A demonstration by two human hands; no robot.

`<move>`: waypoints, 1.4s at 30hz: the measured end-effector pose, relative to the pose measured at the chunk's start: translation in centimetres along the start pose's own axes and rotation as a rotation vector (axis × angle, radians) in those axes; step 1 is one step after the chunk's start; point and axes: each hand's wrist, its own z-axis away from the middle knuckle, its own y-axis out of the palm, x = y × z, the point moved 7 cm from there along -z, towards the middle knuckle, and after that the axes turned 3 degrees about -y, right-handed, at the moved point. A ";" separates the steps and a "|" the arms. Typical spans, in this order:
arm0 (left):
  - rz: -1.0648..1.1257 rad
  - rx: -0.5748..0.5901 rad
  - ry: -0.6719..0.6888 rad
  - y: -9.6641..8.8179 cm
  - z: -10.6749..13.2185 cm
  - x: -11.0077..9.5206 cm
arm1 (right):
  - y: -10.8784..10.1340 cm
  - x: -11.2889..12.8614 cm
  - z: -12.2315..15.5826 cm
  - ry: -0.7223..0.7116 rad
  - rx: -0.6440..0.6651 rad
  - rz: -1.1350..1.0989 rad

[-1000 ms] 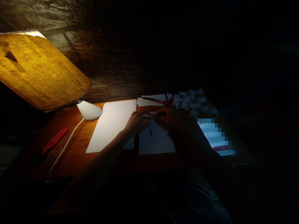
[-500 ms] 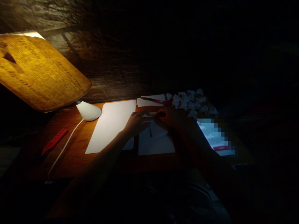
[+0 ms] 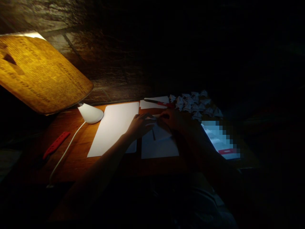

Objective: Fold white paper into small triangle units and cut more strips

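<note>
Between my hands lies a partly folded sheet of paper [image 3: 162,133], on top of a flat white sheet [image 3: 159,152]. My left hand [image 3: 141,125] is at its left side, fingers bent over the upper edge and closed on it. At the upper right corner, my right hand [image 3: 172,119] is closed in a pinch, the thumb and forefinger making a small loop. Shadow hides the exact fingertip contact. A dark narrow strip shows along the folded paper's left side.
A white paper stack [image 3: 114,127] lies left, beside a lit lamp [image 3: 90,114]. Behind the hands, a knife with a red handle [image 3: 163,104] rests on small papers [image 3: 147,104]. Several folded paper pieces [image 3: 188,103] sit back right, near a glowing screen [image 3: 215,136]. A red power strip [image 3: 56,144] lies left.
Almost nothing differs. Both hands stay at the folded paper with only tiny finger movement, and the view has shifted very slightly.
</note>
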 end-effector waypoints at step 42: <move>-0.030 0.030 -0.056 -0.3 -0.2 -0.6 | 0.4 2.2 0.5 0.021 0.217 0.287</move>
